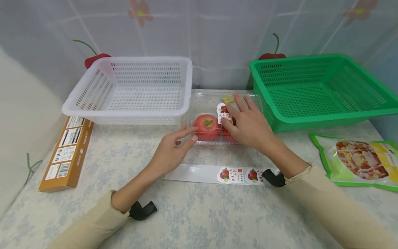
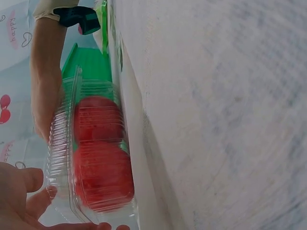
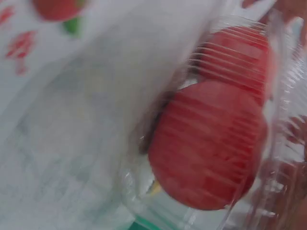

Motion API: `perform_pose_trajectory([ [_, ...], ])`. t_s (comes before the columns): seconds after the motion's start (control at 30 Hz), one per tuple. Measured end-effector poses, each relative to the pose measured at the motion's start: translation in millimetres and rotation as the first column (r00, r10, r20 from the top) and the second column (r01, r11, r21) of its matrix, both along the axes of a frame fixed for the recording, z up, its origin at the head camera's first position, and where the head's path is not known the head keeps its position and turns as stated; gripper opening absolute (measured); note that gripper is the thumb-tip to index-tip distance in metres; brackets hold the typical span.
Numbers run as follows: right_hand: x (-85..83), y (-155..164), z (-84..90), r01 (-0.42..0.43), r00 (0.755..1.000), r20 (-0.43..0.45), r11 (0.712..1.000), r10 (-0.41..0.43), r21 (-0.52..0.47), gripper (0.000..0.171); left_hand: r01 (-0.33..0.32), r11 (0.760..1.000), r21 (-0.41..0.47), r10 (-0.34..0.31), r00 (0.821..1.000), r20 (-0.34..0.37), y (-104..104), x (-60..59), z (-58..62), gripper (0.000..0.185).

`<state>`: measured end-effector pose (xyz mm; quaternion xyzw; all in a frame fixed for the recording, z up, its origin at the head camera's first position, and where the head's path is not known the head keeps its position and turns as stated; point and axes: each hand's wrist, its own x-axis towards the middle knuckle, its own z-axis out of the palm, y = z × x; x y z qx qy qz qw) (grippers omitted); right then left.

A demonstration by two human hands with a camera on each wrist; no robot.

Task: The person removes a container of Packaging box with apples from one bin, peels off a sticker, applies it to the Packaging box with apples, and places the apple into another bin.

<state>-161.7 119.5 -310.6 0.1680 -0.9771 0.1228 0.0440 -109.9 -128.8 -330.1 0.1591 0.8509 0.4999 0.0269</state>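
1. Tomatoes (image 1: pixel 207 125) sit sealed in a clear box (image 1: pixel 203 100) on the table (image 1: pixel 199 214), between the white basket (image 1: pixel 130 90) and the green basket (image 1: pixel 317 90), just in front of both.
2. Left hand (image 1: pixel 170 152) rests at the box's near-left corner, fingers stretched out and touching the lid edge. It grips nothing; it seems to be there to keep the light box from sliding.
3. Right hand (image 1: pixel 248 122) lies flat on the lid, fingers spread and straight, with the thumb beside a sticker (image 1: pixel 224 113) on the lid, as if pressing that label down. Nothing is pinched that I can see.
4. Sticker strip (image 1: pixel 217 174) lies on the table just nearer than the box, under the right forearm, with two more printed labels at its right end, handy for that hand.
5. Brown carton (image 1: pixel 66 154) lies well off to the left; a snack bag (image 1: pixel 360 160) lies to the right, below the green basket. Both baskets look bare inside.
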Motion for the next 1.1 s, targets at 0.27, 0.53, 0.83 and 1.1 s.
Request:
perform_pose_trajectory([
  [0.27, 3.0, 3.0, -7.5, -0.064, 0.961, -0.276, 0.982, 0.012, -0.18, 0.037, 0.001, 1.0, 0.008, -0.001, 1.0, 0.006, 0.4, -0.6, -0.3, 0.038],
  [0.53, 3.8, 7.9, -13.8, -0.23, 0.897, -0.426, 0.95, 0.121, -0.213, 0.034, -0.028, 0.998, 0.055, 0.026, 0.999, 0.037, 2.6, 1.3, -1.5, 0.04],
  [0.83, 5.9, 9.1, -15.1, -0.299, 0.871, -0.459, 0.931, 0.175, -0.211, 0.035, -0.043, 0.996, 0.08, 0.041, 0.999, 0.029, 5.0, 3.0, -2.1, 0.041],
  [1.1, 5.9, 10.5, -13.8, -0.332, 0.85, -0.49, 0.918, 0.193, -0.216, 0.037, -0.047, 0.996, 0.075, 0.047, 0.999, 0.011, 5.1, 3.9, -2.8, 0.039],
])
